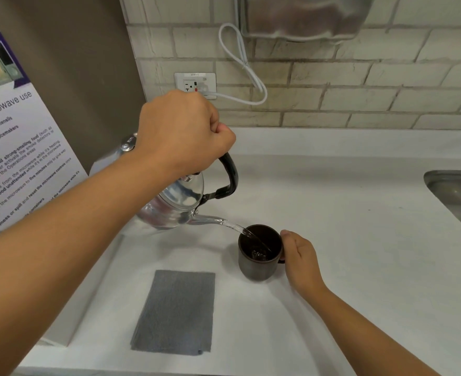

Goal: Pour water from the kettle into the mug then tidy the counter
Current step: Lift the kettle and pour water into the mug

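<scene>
A shiny metal kettle (173, 203) with a black handle hangs tilted above the counter, spout pointing right. My left hand (182, 131) grips the top of its handle. A stream of water (244, 231) runs from the spout into a dark brown mug (258, 257) standing on the white counter (346, 213). My right hand (301, 257) holds the mug at its right side, covering the handle. A folded grey cloth (176, 312) lies flat in front of the kettle, left of the mug.
A steel sink (460, 198) is set in the counter at the right edge. A poster on microwave use (20, 158) leans at the left. On the brick wall sit a socket (195, 84) with a white cable (247, 69), and a metal dispenser (305, 16).
</scene>
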`<state>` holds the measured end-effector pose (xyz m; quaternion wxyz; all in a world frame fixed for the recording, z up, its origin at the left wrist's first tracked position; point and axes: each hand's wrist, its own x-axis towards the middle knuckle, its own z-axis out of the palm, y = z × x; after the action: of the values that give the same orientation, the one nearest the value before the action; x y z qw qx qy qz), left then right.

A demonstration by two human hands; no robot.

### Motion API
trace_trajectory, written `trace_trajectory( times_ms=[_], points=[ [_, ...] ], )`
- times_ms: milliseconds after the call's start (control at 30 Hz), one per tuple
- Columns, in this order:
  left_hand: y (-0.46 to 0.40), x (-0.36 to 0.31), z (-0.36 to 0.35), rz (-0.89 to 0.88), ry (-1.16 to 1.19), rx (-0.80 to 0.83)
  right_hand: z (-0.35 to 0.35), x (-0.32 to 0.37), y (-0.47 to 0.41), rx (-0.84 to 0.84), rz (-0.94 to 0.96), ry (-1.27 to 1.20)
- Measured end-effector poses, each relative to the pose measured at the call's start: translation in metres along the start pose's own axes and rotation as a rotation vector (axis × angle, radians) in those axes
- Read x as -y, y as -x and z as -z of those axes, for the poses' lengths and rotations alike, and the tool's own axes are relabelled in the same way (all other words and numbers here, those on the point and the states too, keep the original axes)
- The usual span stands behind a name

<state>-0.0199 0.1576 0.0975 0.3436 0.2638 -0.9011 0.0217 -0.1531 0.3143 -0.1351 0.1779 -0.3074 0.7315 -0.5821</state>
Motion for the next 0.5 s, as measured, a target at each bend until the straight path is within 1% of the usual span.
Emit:
trace_trajectory(
  times_ms=[200,500],
  points=[
    [0.004,0.001,-0.009,0.018,0.052,-0.021,0.000,0.000,0.000,0.005,-0.016,-0.020],
    [0.014,0.014,-0.021,0.116,0.153,-0.046,0.001,0.001,0.000,0.022,-0.008,-0.001]
  ],
)
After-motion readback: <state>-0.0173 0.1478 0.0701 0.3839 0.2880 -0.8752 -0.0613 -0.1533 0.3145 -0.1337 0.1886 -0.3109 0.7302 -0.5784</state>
